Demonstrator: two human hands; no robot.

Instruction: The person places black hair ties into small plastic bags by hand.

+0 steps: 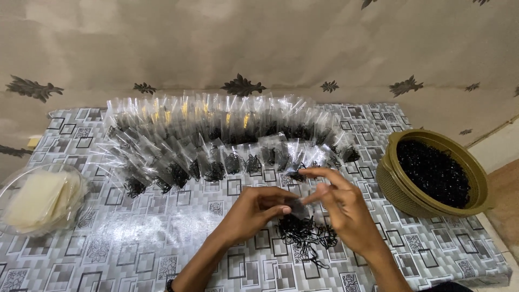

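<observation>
Both hands, left hand (258, 208) and right hand (340, 208), pinch a small bag (296, 206); one slip and bands (305, 235) scatter off the table (162, 243).

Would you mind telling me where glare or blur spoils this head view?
In the head view, glare whitens the clear plastic packets in rows and the glossy grey patterned tablecloth; the right hand is motion-blurred at its fingertips; the left hand and olive basket of black bands look sharp.
</observation>
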